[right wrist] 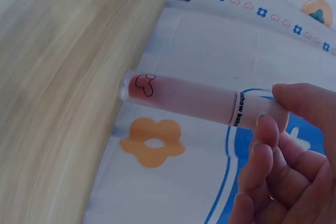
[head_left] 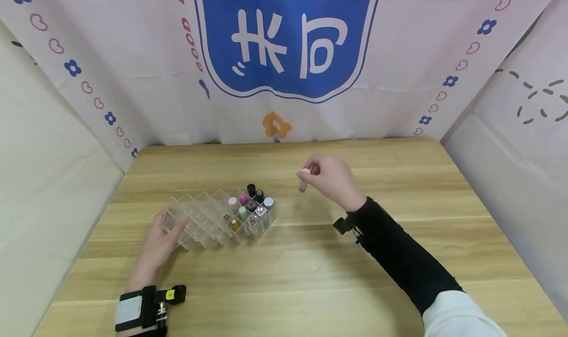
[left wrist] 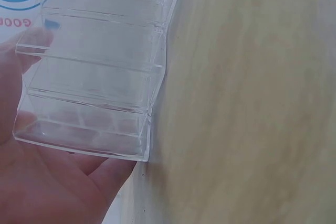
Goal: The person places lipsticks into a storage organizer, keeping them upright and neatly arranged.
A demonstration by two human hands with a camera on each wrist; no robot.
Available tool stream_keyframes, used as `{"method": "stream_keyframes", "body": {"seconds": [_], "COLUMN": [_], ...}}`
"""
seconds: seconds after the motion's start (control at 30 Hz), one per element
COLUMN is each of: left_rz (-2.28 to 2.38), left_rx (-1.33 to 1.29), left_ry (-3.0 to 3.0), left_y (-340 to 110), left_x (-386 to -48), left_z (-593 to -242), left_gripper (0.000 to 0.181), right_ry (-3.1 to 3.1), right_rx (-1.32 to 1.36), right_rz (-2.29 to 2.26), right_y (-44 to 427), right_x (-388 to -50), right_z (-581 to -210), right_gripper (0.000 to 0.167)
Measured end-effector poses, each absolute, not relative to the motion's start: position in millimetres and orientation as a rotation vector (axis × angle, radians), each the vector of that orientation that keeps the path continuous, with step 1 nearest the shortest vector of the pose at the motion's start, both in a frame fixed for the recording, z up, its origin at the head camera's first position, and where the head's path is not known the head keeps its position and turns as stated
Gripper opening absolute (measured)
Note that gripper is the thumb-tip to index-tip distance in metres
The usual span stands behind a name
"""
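Observation:
Between thumb and fingers my right hand pinches a lip gloss tube by its pale pink cap end. The tube is frosted pink with a redder end and a black outline drawing; in the head view it hangs above the table, right of the organizer. My left hand grips the left end of a clear plastic organizer with diamond-shaped compartments. Several small cosmetic tubes and bottles, among them a mint-green one and a magenta-capped one, stand in its right-hand compartments. The compartments nearer my left hand hold nothing visible.
The organizer stands on a wood-grain table. A white printed cloth with a blue emblem hangs along the table's back edge, and pale cloth panels rise at both sides. Each wrist wears a black strap with a small camera.

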State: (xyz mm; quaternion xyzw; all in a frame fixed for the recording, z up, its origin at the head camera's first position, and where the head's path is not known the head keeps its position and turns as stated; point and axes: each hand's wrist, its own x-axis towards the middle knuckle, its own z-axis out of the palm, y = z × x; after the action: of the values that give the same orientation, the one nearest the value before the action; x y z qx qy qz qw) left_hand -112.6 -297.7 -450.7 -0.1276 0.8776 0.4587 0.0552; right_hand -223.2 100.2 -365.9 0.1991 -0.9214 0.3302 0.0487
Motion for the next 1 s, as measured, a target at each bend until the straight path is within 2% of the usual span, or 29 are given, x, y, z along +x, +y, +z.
{"method": "stream_keyframes", "body": {"seconds": [0.4,1.0], "left_rz": [1.412,1.444], "left_rx": [-0.379,-0.359], "left_ry": [2.668,2.680], "left_y": [-297,-297], "left_x": [-114,-114], "left_z": [-451,-451], "left_gripper": [0.088,0.084], "right_ry": [-2.709,-2.638], "right_rx": [0.699,0.816], "right_rz": [1.187,1.557], "right_y": [66,20], "right_x": [-192,-167], "right_z": [-354,-351], "right_gripper": [0.016,0.016]}}
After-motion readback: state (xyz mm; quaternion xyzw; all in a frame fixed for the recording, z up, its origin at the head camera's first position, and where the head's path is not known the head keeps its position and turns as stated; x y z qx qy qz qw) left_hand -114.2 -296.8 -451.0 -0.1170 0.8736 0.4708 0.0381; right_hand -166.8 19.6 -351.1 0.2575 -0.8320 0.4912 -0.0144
